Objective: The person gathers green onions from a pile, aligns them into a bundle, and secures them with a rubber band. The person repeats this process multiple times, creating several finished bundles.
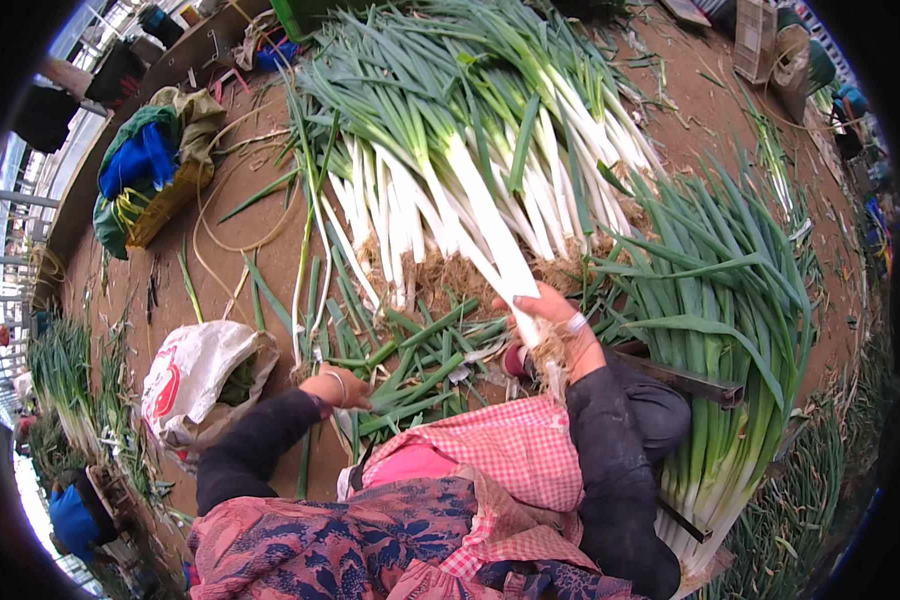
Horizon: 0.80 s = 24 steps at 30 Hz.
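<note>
My right hand (562,322) grips a couple of thick-stemmed green onions (484,195) near their root ends, and brown roots hang by the wrist. Their white stems slant up and away across a large pile of green onions (427,112), which has green tops at the far side and roots toward me. My left hand (337,387), with a bracelet at the wrist, is above cut green leaves (420,367) strewn on the soil. Whether its curled fingers hold a thin leaf, I cannot tell.
Another bundle of green onions (720,300) rests in a metal frame (675,375) at my right. A white sack (202,375) stands to the left. Beyond it are a yellow crate (169,206) with cloth and a loose hose (202,210). A person in blue (79,517) is at lower left.
</note>
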Each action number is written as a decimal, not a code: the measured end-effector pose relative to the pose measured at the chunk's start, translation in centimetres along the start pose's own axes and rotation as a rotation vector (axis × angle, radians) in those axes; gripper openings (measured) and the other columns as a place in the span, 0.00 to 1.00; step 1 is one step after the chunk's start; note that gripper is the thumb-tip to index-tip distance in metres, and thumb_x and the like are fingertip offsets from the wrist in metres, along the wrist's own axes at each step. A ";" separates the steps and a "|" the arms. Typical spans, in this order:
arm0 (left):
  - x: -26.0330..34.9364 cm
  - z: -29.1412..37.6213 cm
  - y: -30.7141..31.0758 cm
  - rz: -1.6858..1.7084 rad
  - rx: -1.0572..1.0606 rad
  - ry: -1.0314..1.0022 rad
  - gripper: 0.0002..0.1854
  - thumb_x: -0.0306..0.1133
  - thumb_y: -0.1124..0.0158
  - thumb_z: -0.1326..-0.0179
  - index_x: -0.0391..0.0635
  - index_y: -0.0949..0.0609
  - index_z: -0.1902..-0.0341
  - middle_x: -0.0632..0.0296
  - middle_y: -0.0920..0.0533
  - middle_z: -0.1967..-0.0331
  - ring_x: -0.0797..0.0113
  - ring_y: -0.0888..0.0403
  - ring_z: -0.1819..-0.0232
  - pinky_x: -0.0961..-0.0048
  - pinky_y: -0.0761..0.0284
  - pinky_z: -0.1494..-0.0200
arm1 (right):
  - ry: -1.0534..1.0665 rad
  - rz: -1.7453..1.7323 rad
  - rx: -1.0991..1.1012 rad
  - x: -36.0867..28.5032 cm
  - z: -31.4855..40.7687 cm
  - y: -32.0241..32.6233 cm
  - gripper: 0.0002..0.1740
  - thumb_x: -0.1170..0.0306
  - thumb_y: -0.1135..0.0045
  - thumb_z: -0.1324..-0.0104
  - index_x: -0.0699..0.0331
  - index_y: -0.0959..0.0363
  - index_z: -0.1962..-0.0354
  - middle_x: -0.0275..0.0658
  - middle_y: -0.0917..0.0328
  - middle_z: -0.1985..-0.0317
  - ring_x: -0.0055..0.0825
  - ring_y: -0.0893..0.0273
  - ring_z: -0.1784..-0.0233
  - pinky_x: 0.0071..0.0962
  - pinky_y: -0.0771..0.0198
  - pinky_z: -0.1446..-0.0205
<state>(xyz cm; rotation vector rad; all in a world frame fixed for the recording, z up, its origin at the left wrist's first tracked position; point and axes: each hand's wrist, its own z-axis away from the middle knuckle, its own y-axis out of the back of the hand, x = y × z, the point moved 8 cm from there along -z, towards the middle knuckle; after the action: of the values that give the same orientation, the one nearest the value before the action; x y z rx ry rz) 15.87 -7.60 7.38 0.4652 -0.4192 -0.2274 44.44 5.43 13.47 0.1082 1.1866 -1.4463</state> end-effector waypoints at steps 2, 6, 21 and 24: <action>-0.8 -1.7 2.7 0.356 0.218 0.156 0.38 0.60 0.49 0.36 0.45 0.35 0.31 0.42 0.25 0.42 0.49 0.27 0.39 0.57 0.33 0.37 | 0.059 0.092 0.022 -0.7 0.8 -1.1 0.35 0.71 0.36 0.41 0.69 0.40 0.38 0.43 0.21 0.60 0.25 0.23 0.69 0.24 0.26 0.67; 5.8 -7.3 13.7 1.750 0.384 -0.240 0.50 0.67 0.57 0.36 0.47 0.62 0.25 0.42 0.48 0.27 0.37 0.44 0.30 0.43 0.47 0.30 | 0.093 0.573 0.037 -2.1 6.3 -4.4 0.30 0.73 0.41 0.42 0.68 0.40 0.42 0.43 0.24 0.57 0.26 0.24 0.59 0.25 0.26 0.56; 30.6 -8.7 25.0 2.003 -0.099 -0.992 0.36 0.62 0.43 0.40 0.46 0.26 0.38 0.53 0.21 0.45 0.55 0.29 0.38 0.53 0.39 0.32 | 0.230 1.047 0.628 1.3 47.7 -0.8 0.38 0.63 0.33 0.46 0.63 0.41 0.40 0.50 0.24 0.55 0.50 0.24 0.51 0.39 0.29 0.50; 44.4 -4.5 26.7 1.756 -0.299 -1.150 0.30 0.61 0.41 0.41 0.53 0.23 0.43 0.57 0.21 0.46 0.55 0.32 0.35 0.50 0.43 0.30 | 0.299 1.142 0.927 2.4 56.9 4.3 0.40 0.63 0.30 0.49 0.62 0.37 0.40 0.48 0.25 0.51 0.47 0.25 0.48 0.37 0.31 0.45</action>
<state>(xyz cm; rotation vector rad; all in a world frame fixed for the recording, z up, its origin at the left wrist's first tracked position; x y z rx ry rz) 60.48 3.85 31.42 -0.5046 -1.7108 1.2110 78.20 -34.51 36.42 1.4274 0.3778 -0.8036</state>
